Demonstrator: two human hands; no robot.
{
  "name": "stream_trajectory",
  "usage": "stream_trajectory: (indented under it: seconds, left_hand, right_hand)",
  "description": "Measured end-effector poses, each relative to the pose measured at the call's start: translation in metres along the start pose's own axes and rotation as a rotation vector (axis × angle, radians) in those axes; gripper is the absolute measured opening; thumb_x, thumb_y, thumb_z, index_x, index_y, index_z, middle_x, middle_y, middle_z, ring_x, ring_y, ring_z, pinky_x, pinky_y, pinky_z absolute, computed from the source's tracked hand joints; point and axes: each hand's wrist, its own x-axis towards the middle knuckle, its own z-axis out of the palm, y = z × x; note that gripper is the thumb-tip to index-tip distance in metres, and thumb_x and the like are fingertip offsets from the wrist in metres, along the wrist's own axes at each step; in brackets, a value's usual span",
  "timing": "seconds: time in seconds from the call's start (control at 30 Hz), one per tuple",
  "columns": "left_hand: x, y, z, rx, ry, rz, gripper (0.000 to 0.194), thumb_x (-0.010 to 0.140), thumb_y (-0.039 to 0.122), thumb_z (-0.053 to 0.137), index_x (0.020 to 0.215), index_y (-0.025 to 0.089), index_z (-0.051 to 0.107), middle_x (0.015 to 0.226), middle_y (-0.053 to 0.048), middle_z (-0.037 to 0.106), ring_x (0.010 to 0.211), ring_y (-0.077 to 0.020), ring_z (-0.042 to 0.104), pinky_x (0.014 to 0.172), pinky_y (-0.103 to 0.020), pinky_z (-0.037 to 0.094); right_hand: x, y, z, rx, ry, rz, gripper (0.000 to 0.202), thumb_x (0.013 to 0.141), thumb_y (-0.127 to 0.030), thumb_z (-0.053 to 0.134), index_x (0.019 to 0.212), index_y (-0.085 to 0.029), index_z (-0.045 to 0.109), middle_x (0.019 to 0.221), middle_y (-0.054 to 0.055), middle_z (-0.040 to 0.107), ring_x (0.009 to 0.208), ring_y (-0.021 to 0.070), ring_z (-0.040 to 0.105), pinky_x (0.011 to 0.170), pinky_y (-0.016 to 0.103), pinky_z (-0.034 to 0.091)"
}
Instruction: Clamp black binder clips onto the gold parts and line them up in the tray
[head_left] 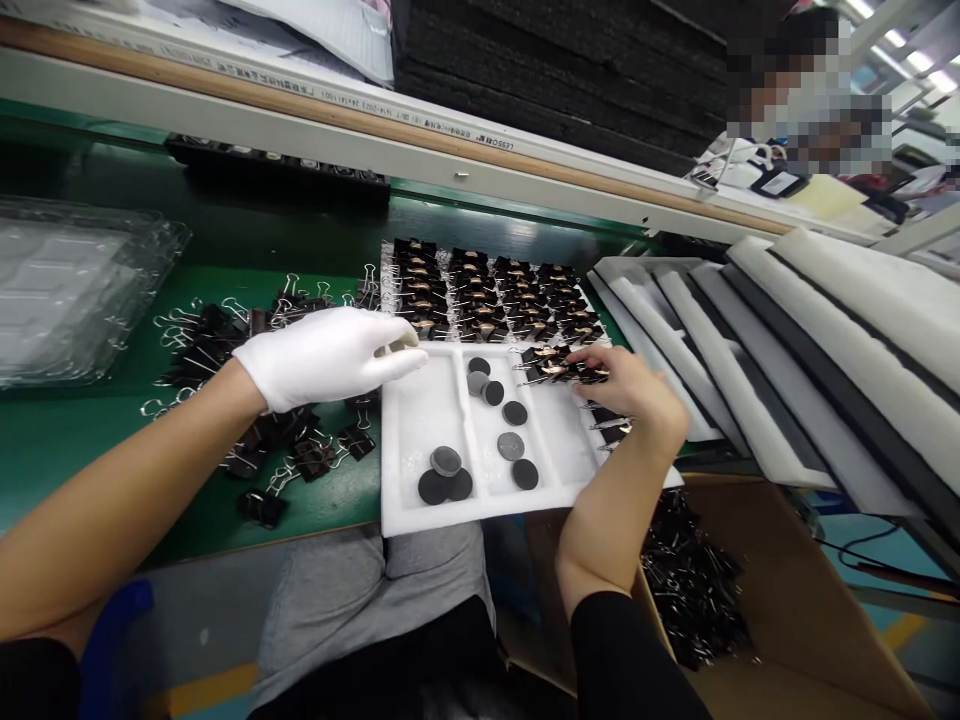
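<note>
My left hand (330,355), in a white glove, hovers over the upper left corner of a white foam tray (431,517). Its thumb and curled fingers are apart, with nothing visible between them. My bare right hand (626,385) reaches over the tray's right side, fingers closed on a black binder clip (592,372) at the end of a short row. Binder clips with copper-coloured pieces (484,300) fill rows at the tray's far part. Dark round discs (514,413) lie in the middle compartment, and several more discs (445,462) overlap in the left one.
Loose binder clips (217,340) are heaped on the green table left of the tray. Clear plastic trays (67,290) are stacked further left. White and dark foam sheets (780,350) lean at right, above a cardboard box (810,590) of clips. A shelf edge (450,130) crosses behind.
</note>
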Motion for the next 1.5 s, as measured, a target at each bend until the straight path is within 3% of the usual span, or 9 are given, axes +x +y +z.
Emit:
stream_trajectory:
  seconds: [0.1,0.33,0.6,0.83,0.93,1.07,1.23,1.33,1.5]
  left_hand:
    - [0.001,-0.001,-0.001,0.009,0.005,0.000,0.056,0.100,0.064,0.036,0.121,0.027,0.072,0.117,-0.003,0.076,0.096,-0.0219,0.069,0.077,-0.029,0.048]
    - [0.003,-0.001,0.001,0.034,-0.013,0.008,0.053,0.100,0.062,0.037,0.119,0.027,0.072,0.116,-0.002,0.076,0.097,-0.0217,0.070,0.079,-0.029,0.048]
    - [0.004,-0.006,0.006,0.048,-0.021,0.000,0.052,0.099,0.064,0.039,0.118,0.029,0.072,0.112,-0.001,0.077,0.093,-0.0216,0.070,0.075,-0.029,0.048]
    - [0.003,-0.005,0.005,0.048,-0.003,0.016,0.049,0.099,0.063,0.040,0.115,0.029,0.072,0.112,0.000,0.077,0.093,-0.0217,0.070,0.077,-0.029,0.048]
    - [0.002,-0.005,0.003,0.047,-0.006,0.024,0.050,0.100,0.061,0.039,0.116,0.028,0.073,0.113,-0.002,0.077,0.094,-0.0225,0.070,0.077,-0.030,0.048]
    - [0.002,-0.007,0.002,0.044,-0.011,0.020,0.051,0.099,0.064,0.039,0.116,0.029,0.073,0.111,-0.002,0.077,0.093,-0.0224,0.070,0.076,-0.030,0.049]
    - [0.000,-0.009,0.000,0.077,-0.003,-0.008,0.050,0.099,0.064,0.039,0.117,0.031,0.072,0.114,-0.001,0.077,0.096,-0.0242,0.072,0.080,-0.032,0.052]
    - [-0.003,-0.011,-0.006,0.094,0.021,-0.002,0.050,0.099,0.064,0.039,0.122,0.034,0.071,0.121,0.000,0.076,0.104,-0.0251,0.072,0.087,-0.034,0.054]
    - [-0.022,-0.026,-0.016,0.234,0.213,-0.040,0.053,0.101,0.064,0.038,0.133,0.030,0.064,0.136,-0.002,0.070,0.120,-0.0270,0.067,0.105,-0.041,0.052]
  right_hand:
    - [0.000,-0.012,0.000,-0.050,-0.070,0.226,0.029,0.073,-0.027,0.078,0.101,-0.032,0.081,0.095,0.006,0.071,0.096,0.0308,0.060,0.089,0.046,0.033]
    - [-0.002,-0.020,-0.006,-0.012,-0.014,0.146,0.018,0.078,-0.027,0.079,0.095,-0.031,0.084,0.079,0.002,0.068,0.085,0.0244,0.061,0.086,0.040,0.026]
    - [0.003,-0.016,-0.001,0.002,-0.062,0.221,0.018,0.078,-0.028,0.080,0.095,-0.030,0.084,0.073,0.002,0.067,0.081,0.0238,0.060,0.088,0.042,0.029]
    - [0.000,-0.026,-0.001,0.053,-0.069,0.041,0.034,0.073,-0.025,0.078,0.107,-0.028,0.077,0.102,0.007,0.071,0.094,0.0289,0.063,0.087,0.042,0.034]
    - [-0.006,-0.048,0.003,0.081,-0.012,-0.130,0.023,0.078,-0.030,0.079,0.101,-0.026,0.074,0.105,0.007,0.068,0.099,0.0293,0.063,0.092,0.046,0.035]
    - [-0.014,-0.086,0.019,-0.007,-0.078,-0.276,0.027,0.084,-0.040,0.082,0.107,-0.025,0.076,0.105,0.009,0.065,0.110,0.0339,0.059,0.099,0.052,0.030]
    - [-0.016,-0.107,0.032,-0.122,-0.138,-0.322,0.023,0.085,-0.037,0.083,0.082,-0.018,0.069,0.101,0.010,0.064,0.109,0.0334,0.057,0.097,0.049,0.031]
    - [-0.016,-0.108,0.027,0.012,-0.116,-0.419,0.024,0.085,-0.030,0.080,0.076,-0.019,0.061,0.097,0.007,0.063,0.100,0.0274,0.059,0.094,0.044,0.035]
    - [-0.022,-0.119,0.023,0.601,-0.141,-0.555,0.029,0.083,-0.016,0.065,0.070,-0.023,0.039,0.081,0.001,0.061,0.098,0.0228,0.067,0.077,0.030,0.044]
